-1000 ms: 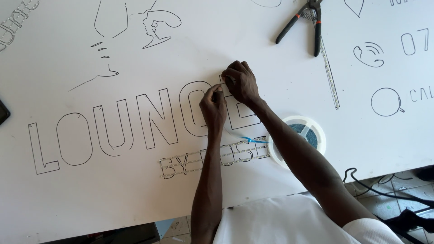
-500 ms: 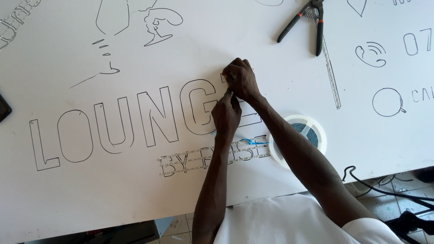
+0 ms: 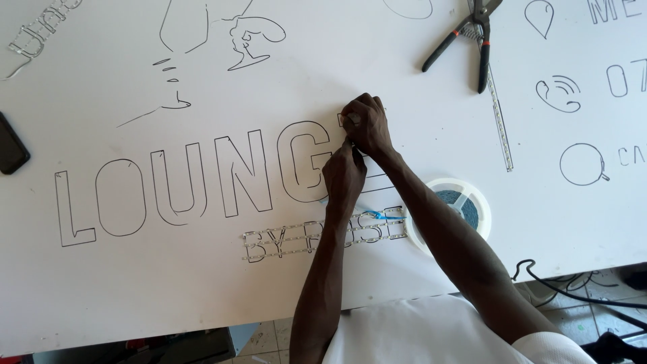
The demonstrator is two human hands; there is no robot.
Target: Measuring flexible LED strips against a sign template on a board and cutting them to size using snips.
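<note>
Both hands meet over the last outlined letter of the big word cut into the white board (image 3: 202, 283) that covers the counter. The right hand (image 3: 367, 125) is bent at the top of that letter (image 3: 377, 176), its fingertips pinched on something small and pale; what it is cannot be made out. The left hand (image 3: 344, 176) lies just below it, fingers curled and pressed to the board, touching the right hand at the fingertips; whether it grips anything cannot be told. Under the left forearm runs a smaller row of letters (image 3: 306, 236) already filled with a clear studded strip, with a blue clip (image 3: 379, 216) on it. A white reel (image 3: 453, 205) of strip sits just beside the right forearm. Black pliers (image 3: 472, 30) with red at the handles lie well apart at the top right, across a long thin strip (image 3: 497, 111). A dark phone (image 3: 12, 145) rests at the left edge. Black cables (image 3: 559, 283) hang below the counter's near edge
</note>
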